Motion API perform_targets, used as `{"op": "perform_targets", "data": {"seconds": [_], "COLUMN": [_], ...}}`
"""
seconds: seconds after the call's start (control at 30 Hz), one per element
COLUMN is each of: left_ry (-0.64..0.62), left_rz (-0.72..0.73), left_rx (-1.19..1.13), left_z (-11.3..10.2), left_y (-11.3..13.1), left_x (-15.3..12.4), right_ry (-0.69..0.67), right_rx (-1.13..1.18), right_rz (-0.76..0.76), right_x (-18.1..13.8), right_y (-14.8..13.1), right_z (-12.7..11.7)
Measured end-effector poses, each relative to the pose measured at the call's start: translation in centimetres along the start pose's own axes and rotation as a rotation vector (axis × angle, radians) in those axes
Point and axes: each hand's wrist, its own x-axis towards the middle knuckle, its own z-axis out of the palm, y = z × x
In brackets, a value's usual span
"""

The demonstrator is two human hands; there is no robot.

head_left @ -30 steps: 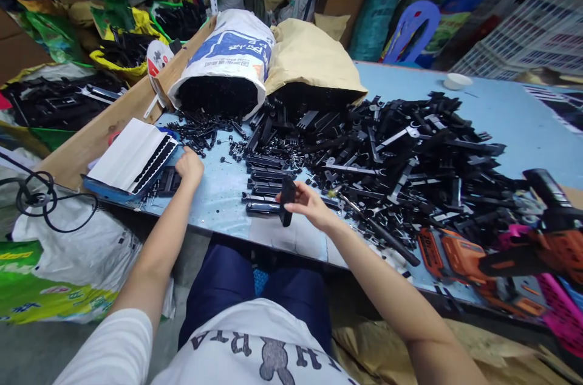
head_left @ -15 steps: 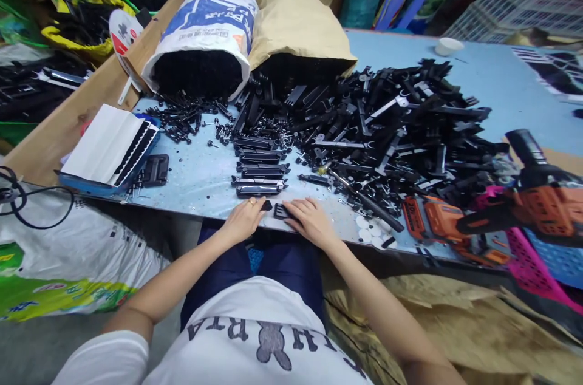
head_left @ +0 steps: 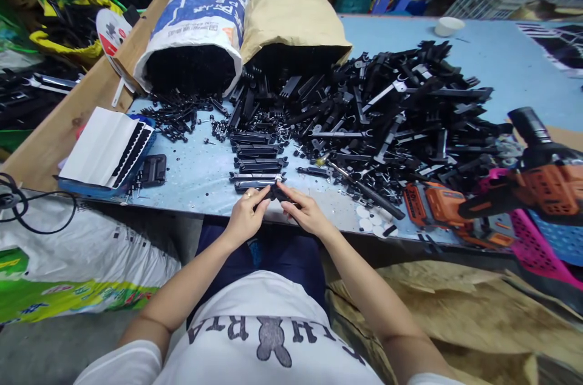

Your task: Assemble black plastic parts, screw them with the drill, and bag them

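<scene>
My left hand (head_left: 248, 212) is closed in a pinch on a small black plastic piece (head_left: 272, 193) at the table's front edge. My right hand (head_left: 304, 210) pinches a black plastic piece as well, and the two meet between my fingertips. Fingers cover most of both, so I cannot tell whether they are joined. Just beyond my hands lies a row of long black assembled parts (head_left: 260, 164), stacked one behind another. A single black part (head_left: 314, 172) lies to the right of the row, beside a dark-handled tool (head_left: 371, 200).
A big heap of black plastic parts (head_left: 401, 105) covers the middle right. An orange cordless drill (head_left: 542, 190) stands at the right edge. Behind are a white sack (head_left: 204, 14) and a tan sack (head_left: 296, 14), both open. A blue tray (head_left: 86, 186) holds white-backed sheets at left.
My hands have lifted slightly and drawn together, bringing the two black pieces, which were apart at the table edge, into contact. The camera view has shifted a little.
</scene>
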Motion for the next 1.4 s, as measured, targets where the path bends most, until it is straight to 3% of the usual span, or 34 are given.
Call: {"op": "perform_targets", "data": {"seconds": [0.13,0.27,0.33,0.47,0.57,0.67,0.73,0.93,1.03,1.1,1.17,1.3,1.4], "left_ry": [0.135,0.343,0.359,0.213,0.079,-0.247,-0.434,-0.579,-0.715,-0.783,-0.651,-0.204,-0.001], "left_rz": [0.048,0.091,0.117,0.107,-0.059,-0.326,-0.459,-0.662,-0.668,-0.588,-0.378,0.117,0.198], "left_rx": [-0.041,-0.078,-0.078,-0.110,-0.371,-0.819,-0.977,-0.885,-0.799,-0.728,-0.587,-0.147,-0.025], "left_z": [1.2,2.1,2.0,0.9,0.1,-0.8,-1.4,-2.7,-2.9,-2.9,-2.8,-1.4,0.3], "left_y": [1.2,2.3,2.5,2.1,1.9,2.2,2.5,2.1,1.5,1.4,1.7,3.0,3.7], "left_x": [-0.5,-0.8,-0.6,0.1,0.9,1.5,1.7,1.8,1.6,1.3,1.1,0.4,0.0], "right_ry": [0.138,0.358,0.426,0.340,0.256,0.264,0.268,0.216,0.199,0.176,0.172,0.218,0.304], "right_rx": [0.095,0.081,0.066,0.108,0.063,-0.040,-0.119,-0.286,-0.378,-0.422,-0.449,-0.420,-0.319], "right_rz": [-0.025,-0.035,-0.041,-0.051,-0.116,-0.198,-0.250,-0.366,-0.428,-0.457,-0.443,-0.297,-0.177], "right_x": [-0.6,-1.1,-1.2,-1.4,-1.3,-1.0,-0.9,-1.1,-1.5,-1.6,-1.4,-0.9,-0.7], "right_y": [-0.7,-1.5,-1.5,-0.2,0.3,-0.3,-0.9,-1.0,-1.0,-1.4,-2.0,-3.5,-4.3], "right_z": [2.1,5.0,5.7,4.9,2.6,0.2,-0.8,-1.8,-2.3,-3.0,-3.4,-2.3,0.0]}}
